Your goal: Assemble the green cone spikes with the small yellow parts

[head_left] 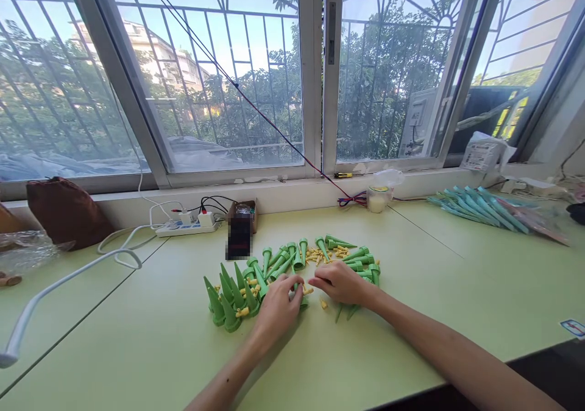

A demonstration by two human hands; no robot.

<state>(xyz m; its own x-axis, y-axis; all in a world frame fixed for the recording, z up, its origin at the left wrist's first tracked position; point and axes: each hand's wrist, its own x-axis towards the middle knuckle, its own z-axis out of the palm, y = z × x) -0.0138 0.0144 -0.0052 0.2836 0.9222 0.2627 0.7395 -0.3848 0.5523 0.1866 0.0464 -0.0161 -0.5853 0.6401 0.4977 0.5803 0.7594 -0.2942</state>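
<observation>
My left hand [281, 298] is closed in a pinch, with a small yellow plastic piece [308, 291] at its fingertips. Part of a green plastic spike shows beneath that hand. My right hand [340, 282] is curled shut just to the right; whatever its fingers may hold is hidden. Several green spikes [228, 313] stand point up left of my left hand, with yellow pieces among them. More green spikes [281, 262] lie in an arc beyond my hands. A pile of yellow pieces [315, 255] sits inside the arc, and one loose yellow piece [324, 304] lies below my right hand.
Behind the spikes are a dark, pixelated phone-like object [239, 238] and a small box [250, 213]. A power strip [187, 226] with cables, a brown bag [66, 210] and a white curved stand [68, 283] are leftward. A jar [377, 199] and blue-green packets [484, 207] stand rightward.
</observation>
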